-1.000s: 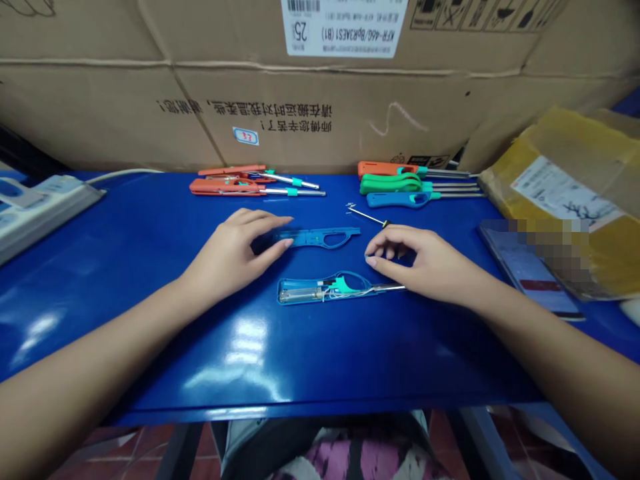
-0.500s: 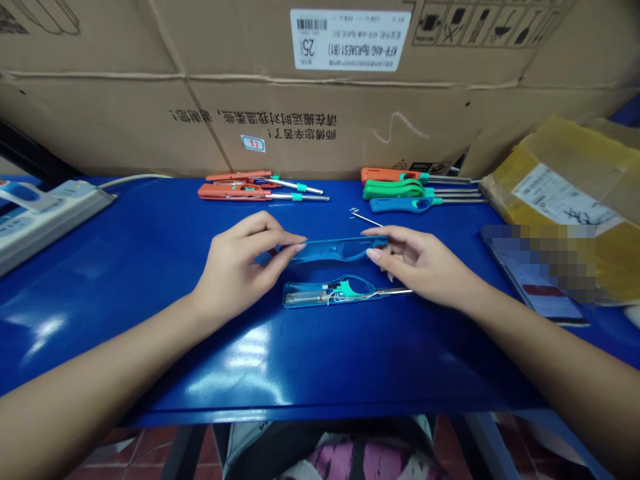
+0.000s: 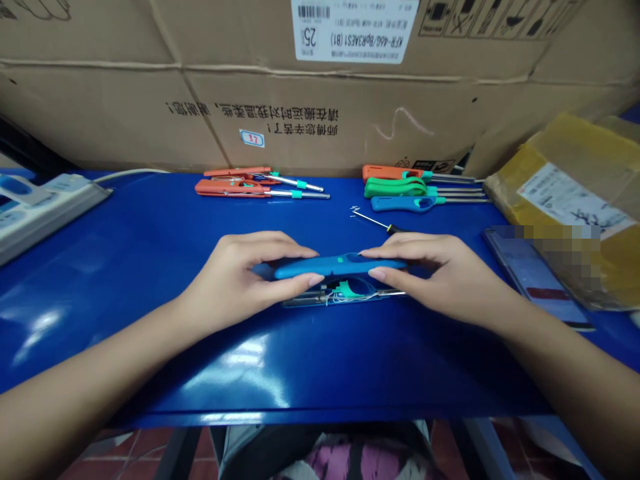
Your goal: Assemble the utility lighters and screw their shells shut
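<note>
My left hand (image 3: 265, 280) and my right hand (image 3: 425, 273) grip opposite ends of a blue lighter casing half (image 3: 330, 265), its smooth outer face turned up. Directly beneath it on the table lies the other half, an opened blue lighter (image 3: 305, 300), with a green trigger (image 3: 345, 289), thin wires and a metal tube inside. The raised casing hides part of this lower half. Beyond my right hand rests a screwdriver (image 3: 374, 221), its handle partly covered by my fingers, with several small screws (image 3: 355, 211) by its tip.
Orange lighters (image 3: 235, 188) lie at the back left. Orange, green and blue lighters (image 3: 400, 203) are lined up at the back right. A power strip (image 3: 50, 207) stands left; a phone (image 3: 540, 287) and a yellow package (image 3: 575, 173) are right. A large cardboard box (image 3: 280, 100) walls the back.
The blue casing half has been flipped from its hollow side to its smooth outer side and brought nearer, over the opened lighter. Both hands moved with it, uncovering part of the screwdriver handle.
</note>
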{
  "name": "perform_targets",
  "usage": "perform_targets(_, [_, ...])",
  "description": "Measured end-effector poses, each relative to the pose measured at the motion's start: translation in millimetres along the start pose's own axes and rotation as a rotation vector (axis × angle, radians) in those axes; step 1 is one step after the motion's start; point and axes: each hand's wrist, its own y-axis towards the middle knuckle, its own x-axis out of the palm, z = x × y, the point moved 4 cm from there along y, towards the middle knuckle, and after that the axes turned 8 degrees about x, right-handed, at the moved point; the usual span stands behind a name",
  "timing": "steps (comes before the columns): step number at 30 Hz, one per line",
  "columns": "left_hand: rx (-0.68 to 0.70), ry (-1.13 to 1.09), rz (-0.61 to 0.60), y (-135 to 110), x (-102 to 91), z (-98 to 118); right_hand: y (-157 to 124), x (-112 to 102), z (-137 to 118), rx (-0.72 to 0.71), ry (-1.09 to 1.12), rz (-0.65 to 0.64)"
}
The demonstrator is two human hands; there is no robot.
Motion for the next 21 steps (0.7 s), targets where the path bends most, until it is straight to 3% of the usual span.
perform_targets(4, [0.121,0.014,-0.194,-1.6,3.4,-1.7,-3.6,5.7,0.6,-0.033,-0.178,-0.031])
perform_targets(9, [0.187,0.076,-0.302,-6.2,8.3,0.8,-6.8,13.8,3.7,-0.064,-0.286,-0.170])
perform_targets(15, [0.151,0.131,-0.366,-13.1,13.9,-2.9,-5.3,16.5,10.1,-0.061,-0.320,-0.189])
perform_targets(21, [0.127,0.151,-0.338,-14.0,14.7,-3.5,-4.2,18.2,9.9,-0.083,-0.356,-0.147])
